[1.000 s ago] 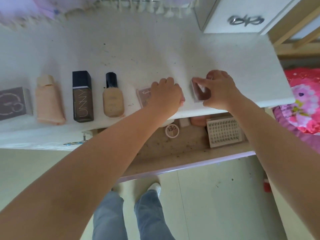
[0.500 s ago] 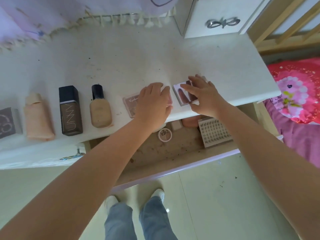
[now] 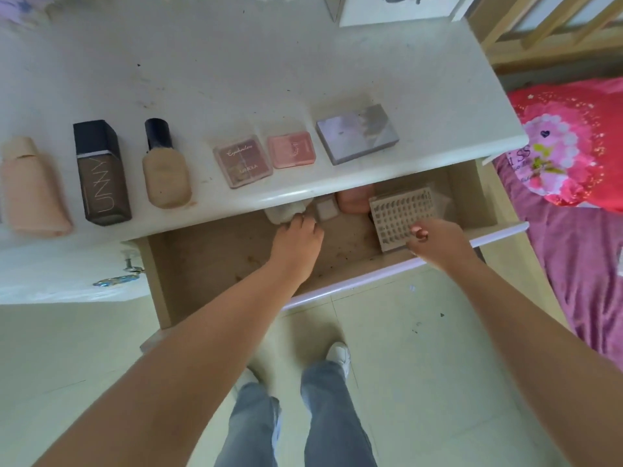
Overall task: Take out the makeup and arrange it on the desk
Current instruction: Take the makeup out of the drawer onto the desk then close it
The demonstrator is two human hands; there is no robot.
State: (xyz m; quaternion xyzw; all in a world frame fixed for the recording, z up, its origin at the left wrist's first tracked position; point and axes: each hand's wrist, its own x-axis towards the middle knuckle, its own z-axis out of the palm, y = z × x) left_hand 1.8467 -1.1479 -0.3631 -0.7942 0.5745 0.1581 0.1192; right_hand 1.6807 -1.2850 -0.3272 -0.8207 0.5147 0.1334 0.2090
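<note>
On the white desk [image 3: 303,79] lie a peach tube [image 3: 33,190], a dark UNNY box [image 3: 101,173], a foundation bottle [image 3: 165,166], a brown eyeshadow palette [image 3: 242,160], a pink compact [image 3: 291,150] and a lilac-grey palette [image 3: 357,133], all in one row. Below them the drawer [image 3: 219,251] stands pulled out. My left hand [image 3: 298,237] is inside it, fingers curled onto a whitish round compact [image 3: 283,210] half hidden under the desk edge. My right hand [image 3: 435,241] pinches the near corner of a lash tray [image 3: 399,214].
Inside the drawer, a small pale square case [image 3: 326,210] and a pink case [image 3: 354,198] sit at the back. A white box with a bow handle [image 3: 397,8] stands at the desk's back right. A bed with a red and pink cover [image 3: 573,146] is at the right.
Both hands have left the palettes on the desk and dropped into the drawer. The left went to the round compact, the right to the lash tray. The camera has tilted further down.
</note>
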